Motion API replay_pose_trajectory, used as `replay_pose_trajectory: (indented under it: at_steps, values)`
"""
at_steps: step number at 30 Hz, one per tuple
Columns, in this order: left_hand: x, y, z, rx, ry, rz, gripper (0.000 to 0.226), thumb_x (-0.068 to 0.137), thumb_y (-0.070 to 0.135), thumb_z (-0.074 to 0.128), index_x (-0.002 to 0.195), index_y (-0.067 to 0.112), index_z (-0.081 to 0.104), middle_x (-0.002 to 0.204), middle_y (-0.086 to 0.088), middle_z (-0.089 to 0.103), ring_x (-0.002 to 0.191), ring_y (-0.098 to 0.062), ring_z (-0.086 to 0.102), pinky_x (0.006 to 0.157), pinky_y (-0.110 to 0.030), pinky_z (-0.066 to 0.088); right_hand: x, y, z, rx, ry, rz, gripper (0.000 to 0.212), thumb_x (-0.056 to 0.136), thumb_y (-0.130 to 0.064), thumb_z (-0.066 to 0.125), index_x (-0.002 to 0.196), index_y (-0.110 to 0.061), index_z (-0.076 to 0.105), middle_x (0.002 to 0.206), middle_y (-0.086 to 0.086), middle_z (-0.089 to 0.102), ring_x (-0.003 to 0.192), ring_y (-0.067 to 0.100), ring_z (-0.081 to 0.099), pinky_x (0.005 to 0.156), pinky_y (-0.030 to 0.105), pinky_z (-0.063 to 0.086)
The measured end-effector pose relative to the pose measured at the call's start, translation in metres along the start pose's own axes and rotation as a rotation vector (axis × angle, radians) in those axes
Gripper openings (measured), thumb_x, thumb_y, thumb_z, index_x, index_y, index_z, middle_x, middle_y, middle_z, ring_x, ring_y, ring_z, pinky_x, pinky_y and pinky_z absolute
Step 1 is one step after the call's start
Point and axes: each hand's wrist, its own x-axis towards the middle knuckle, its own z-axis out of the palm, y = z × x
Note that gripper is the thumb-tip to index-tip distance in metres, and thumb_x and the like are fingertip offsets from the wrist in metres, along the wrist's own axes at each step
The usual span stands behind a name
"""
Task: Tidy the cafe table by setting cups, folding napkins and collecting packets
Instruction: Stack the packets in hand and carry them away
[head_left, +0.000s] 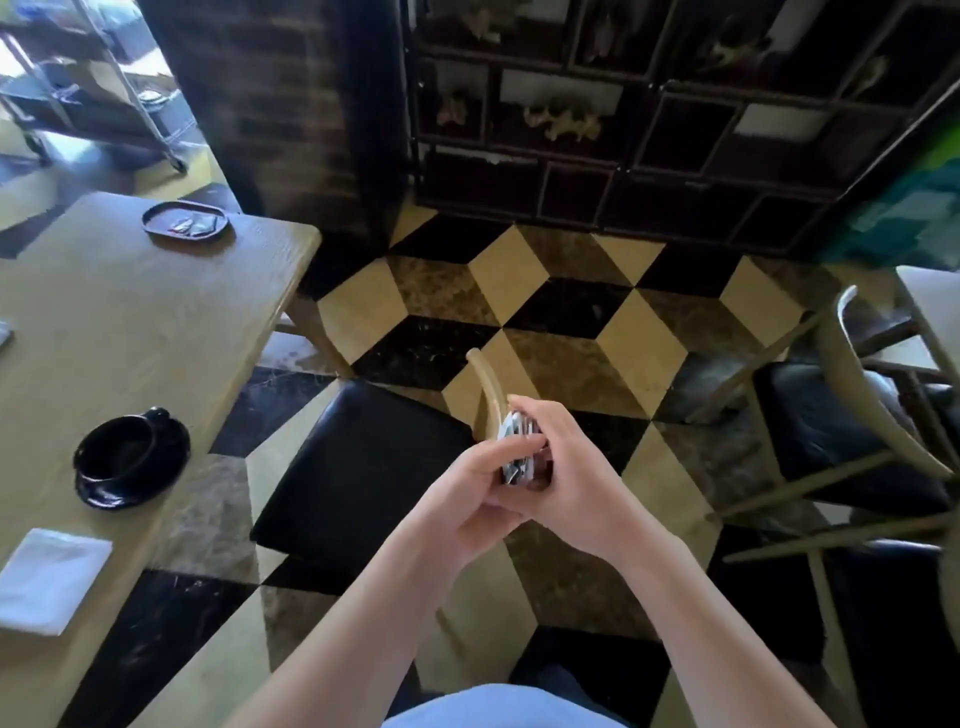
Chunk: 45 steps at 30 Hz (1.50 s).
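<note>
Both forearms out over the chair; my left hand (470, 483) and right hand (566, 467) together clasp the packets (514, 449).

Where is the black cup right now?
The black cup sits on its saucer at the table's right edge, left in the head view, beyond the folded napkin.

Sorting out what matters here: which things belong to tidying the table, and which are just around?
Job: packets held in both hands (left, right); cup; napkin; tray; table.
Around: chairs; cabinet.
</note>
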Motion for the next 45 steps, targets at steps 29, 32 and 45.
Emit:
replay_pose_trajectory:
  at_steps: [29, 32, 45]
  values:
    - [0.427, 0.119, 0.133, -0.049, -0.428, -0.144, 0.028, 0.095, 0.027, 0.058, 0.116, 0.008, 0.059, 0.097, -0.011, 0.051, 0.082, -0.02, 0.052, 0.071, -0.031, 0.047, 0.281, 0.194, -0.322, 0.217, -0.272, 0.145, 0.063, 0.075, -0.055, 0.083, 0.129, -0.049, 0.051, 0.112, -0.016, 0.071, 0.102, 0.005, 0.07, 0.086, 0.03, 0.059]
    - [0.448, 0.173, 0.123, -0.109, -0.525, -0.133, 0.023, 0.093, 0.026, 0.056, 0.106, 0.009, 0.049, 0.077, -0.006, 0.02, 0.064, -0.015, 0.029, 0.054, -0.023, 0.031, 0.35, 0.189, -0.343, 0.254, -0.359, 0.059, 0.048, 0.087, -0.043, 0.077, 0.132, -0.042, 0.06, 0.121, -0.01, 0.071, 0.113, 0.011, 0.068, 0.097, 0.034, 0.056]
    - [0.443, 0.326, -0.029, -0.289, 0.014, 0.304, 0.045, 0.097, 0.046, 0.052, 0.125, 0.01, 0.05, 0.096, -0.013, 0.051, 0.078, -0.024, 0.047, 0.058, -0.027, 0.046, 0.642, 0.119, -0.215, 0.196, -0.832, -0.06, 0.023, 0.085, -0.049, 0.073, 0.105, -0.038, 0.074, 0.1, -0.006, 0.077, 0.09, 0.011, 0.074, 0.076, 0.023, 0.058]
